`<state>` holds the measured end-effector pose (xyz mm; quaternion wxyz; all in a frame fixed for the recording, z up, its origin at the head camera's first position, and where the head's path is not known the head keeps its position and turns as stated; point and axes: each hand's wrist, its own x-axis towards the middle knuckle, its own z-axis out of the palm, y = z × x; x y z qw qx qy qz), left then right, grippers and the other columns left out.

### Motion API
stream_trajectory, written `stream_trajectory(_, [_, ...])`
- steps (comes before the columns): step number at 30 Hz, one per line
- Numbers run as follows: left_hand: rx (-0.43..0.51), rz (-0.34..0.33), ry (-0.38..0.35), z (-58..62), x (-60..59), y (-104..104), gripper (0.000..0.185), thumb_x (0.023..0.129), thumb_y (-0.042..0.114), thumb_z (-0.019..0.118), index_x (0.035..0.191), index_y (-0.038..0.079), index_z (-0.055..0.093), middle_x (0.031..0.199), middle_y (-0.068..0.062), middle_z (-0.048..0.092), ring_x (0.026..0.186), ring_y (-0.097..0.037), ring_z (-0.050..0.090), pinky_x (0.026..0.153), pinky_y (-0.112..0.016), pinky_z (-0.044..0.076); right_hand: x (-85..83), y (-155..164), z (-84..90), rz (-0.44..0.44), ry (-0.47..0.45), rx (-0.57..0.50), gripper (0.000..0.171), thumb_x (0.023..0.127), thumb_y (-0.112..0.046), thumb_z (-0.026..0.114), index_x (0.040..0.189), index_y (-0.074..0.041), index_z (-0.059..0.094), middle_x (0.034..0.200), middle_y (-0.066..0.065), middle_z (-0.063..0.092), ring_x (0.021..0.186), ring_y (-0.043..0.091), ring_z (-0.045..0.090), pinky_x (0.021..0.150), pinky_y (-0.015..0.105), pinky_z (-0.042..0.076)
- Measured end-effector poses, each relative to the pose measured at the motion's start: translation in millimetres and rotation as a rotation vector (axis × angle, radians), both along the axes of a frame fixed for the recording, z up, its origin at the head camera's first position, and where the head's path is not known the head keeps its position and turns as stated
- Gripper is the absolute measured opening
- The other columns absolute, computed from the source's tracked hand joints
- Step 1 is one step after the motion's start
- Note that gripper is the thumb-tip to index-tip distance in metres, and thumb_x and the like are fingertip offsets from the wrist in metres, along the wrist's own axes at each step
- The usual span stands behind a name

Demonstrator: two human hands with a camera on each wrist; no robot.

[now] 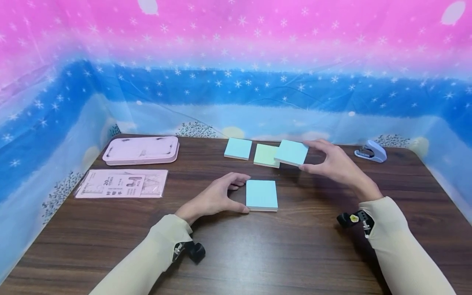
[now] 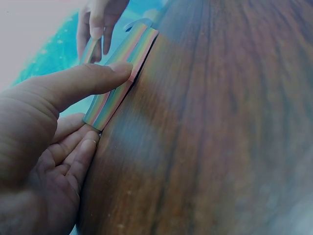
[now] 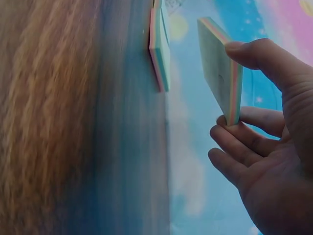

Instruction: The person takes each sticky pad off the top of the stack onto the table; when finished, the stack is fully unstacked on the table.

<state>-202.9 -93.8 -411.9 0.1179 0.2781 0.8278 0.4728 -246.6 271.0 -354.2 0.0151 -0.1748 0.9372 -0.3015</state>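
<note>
Near the middle of the wooden table lies a light blue sticky note pad. My left hand pinches its left edge between thumb and fingers. Farther back, my right hand pinches a second blue pad by its right edge and holds it above the table. That pad hangs partly over a green pad. Another blue pad lies to the left of the green one. In the right wrist view a pad lying on the table shows edge-on.
A small pale blue stapler sits at the back right. A pink flat case and a clear packet with a printed card lie at the back left. A starry blue and pink cloth walls in the table.
</note>
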Motion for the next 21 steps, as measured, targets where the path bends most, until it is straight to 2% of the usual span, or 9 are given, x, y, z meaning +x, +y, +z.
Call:
stream_trajectory(10, [0.001,-0.001,0.001,-0.9,-2.2,-1.0,0.083,0.078,0.021,0.096,0.15,0.006,0.056,0.142,-0.007,0.059,0.13,-0.025,0.057,0.114,-0.039,0.046,-10.7,14.9,-12.6,-0.018,-0.053,-0.029,0.088,0.09,-0.049,0.084,0.161,-0.011,0.047,0.163,0.018,0.04,0.144,0.044,0.044,0.113,0.069,0.037])
stream_trajectory(21, [-0.001,-0.008,0.004,-1.0,-1.2,-0.9,0.083,0.08,0.023,0.095,0.15,0.005,0.056,0.143,-0.007,0.059,0.131,-0.025,0.057,0.114,-0.04,0.046,-10.2,23.0,-18.9,0.001,-0.113,-0.009,0.086,0.091,-0.044,0.085,0.16,-0.01,0.048,0.166,0.02,0.036,0.148,0.045,0.039,0.116,0.069,0.034])
